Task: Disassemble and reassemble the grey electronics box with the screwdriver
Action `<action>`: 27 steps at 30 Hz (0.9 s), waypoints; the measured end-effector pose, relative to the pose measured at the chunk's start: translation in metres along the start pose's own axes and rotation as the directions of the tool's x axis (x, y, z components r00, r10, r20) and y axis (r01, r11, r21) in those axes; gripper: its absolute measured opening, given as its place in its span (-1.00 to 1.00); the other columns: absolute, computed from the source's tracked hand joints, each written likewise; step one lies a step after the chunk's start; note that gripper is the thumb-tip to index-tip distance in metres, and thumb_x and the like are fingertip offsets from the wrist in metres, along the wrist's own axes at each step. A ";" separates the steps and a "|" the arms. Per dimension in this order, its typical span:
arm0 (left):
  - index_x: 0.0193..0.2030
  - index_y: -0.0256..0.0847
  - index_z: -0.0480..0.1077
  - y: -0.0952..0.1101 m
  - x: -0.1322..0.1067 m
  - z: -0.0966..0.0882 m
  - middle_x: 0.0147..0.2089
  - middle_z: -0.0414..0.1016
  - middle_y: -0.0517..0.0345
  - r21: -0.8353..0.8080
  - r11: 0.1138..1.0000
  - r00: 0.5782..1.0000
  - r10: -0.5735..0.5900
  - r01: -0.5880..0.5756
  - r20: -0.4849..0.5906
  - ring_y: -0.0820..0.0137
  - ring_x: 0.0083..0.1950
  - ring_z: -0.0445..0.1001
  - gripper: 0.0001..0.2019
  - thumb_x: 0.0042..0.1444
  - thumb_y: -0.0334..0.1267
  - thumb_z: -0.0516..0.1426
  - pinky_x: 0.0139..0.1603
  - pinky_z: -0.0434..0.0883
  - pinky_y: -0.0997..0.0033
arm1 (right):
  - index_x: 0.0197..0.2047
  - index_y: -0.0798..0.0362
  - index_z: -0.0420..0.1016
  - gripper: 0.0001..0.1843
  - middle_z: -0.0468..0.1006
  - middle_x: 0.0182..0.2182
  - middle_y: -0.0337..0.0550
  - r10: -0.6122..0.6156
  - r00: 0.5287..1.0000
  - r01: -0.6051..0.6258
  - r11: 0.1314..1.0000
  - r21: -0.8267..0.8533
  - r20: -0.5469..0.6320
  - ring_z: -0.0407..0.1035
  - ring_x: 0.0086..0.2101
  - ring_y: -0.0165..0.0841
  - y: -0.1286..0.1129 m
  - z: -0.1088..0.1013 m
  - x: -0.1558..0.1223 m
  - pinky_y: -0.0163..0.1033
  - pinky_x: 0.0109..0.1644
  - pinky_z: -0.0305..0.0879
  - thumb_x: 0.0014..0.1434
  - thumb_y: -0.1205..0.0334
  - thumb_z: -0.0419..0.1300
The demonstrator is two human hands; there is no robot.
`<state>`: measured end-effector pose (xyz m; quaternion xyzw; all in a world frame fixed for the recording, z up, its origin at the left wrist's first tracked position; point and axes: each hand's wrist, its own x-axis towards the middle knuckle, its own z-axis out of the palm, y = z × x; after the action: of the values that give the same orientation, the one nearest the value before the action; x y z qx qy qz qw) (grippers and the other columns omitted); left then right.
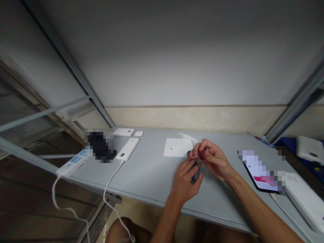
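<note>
nearest, at lower centre, the left hand (186,180) is curled around a dark grey piece (195,176), partly hidden by the fingers, so its shape is hard to read. just above it, the right hand (211,158) is clenched into a tight pinch, its fingertips (198,151) closed on a small dark bit (204,148); whether that bit belongs to the same piece, i cannot tell. both hands work over the grey table (152,192), close to its front edge, where a small part that slips from the pinch could drop to the floor. a white cable (112,202) loops off that edge at lower left and over a bare knee (121,231), so a leg movement might tug it.

farther up, a white paper sheet (176,147) lies just beyond the hands. at upper left sit a white power bank (128,149) and a dark pixelated object (100,145). the one container, at far right, is a blue bin (286,145) with a white device (310,150) at its edge; anything else inside is hidden.
</note>
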<state>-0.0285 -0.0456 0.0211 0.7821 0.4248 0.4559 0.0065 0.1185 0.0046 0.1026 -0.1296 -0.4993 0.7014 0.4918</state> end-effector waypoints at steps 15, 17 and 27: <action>0.23 -0.19 0.45 -0.002 0.000 0.001 0.14 0.61 -0.07 -0.023 1.000 1.000 -0.007 0.006 -0.017 0.13 0.24 0.53 -0.61 0.26 -0.30 0.21 0.27 0.55 0.01 | -0.30 0.00 0.42 -0.65 0.44 -0.43 -0.20 0.005 0.999 -0.005 1.000 -0.004 0.040 0.32 -0.39 -0.33 0.007 0.003 -0.001 -0.22 -0.28 0.24 0.23 -0.09 0.34; 0.22 -0.18 0.46 -0.001 0.000 0.001 0.15 0.61 -0.06 -0.034 0.999 1.000 -0.011 0.011 -0.013 0.13 0.25 0.52 -0.62 0.26 -0.30 0.21 0.28 0.54 0.00 | -0.36 0.00 0.37 -0.64 0.45 -0.41 -0.22 -0.028 0.999 0.028 1.000 0.006 0.041 0.32 -0.44 -0.36 0.006 0.003 -0.001 -0.24 -0.33 0.24 0.16 -0.01 0.42; 0.24 -0.17 0.46 -0.003 0.000 0.001 0.17 0.60 -0.08 -0.021 1.000 1.000 0.000 0.000 -0.002 0.11 0.30 0.50 -0.61 0.27 -0.30 0.20 0.28 0.55 -0.01 | -0.31 0.01 0.44 -0.64 0.37 -0.51 -0.25 0.001 0.999 0.000 1.000 0.023 -0.034 0.23 -0.47 -0.38 0.004 0.002 0.000 -0.26 -0.37 0.19 0.27 -0.12 0.30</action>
<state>-0.0293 -0.0434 0.0193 0.7817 0.4199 0.4609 0.0143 0.1149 0.0035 0.0998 -0.1360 -0.4827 0.7049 0.5017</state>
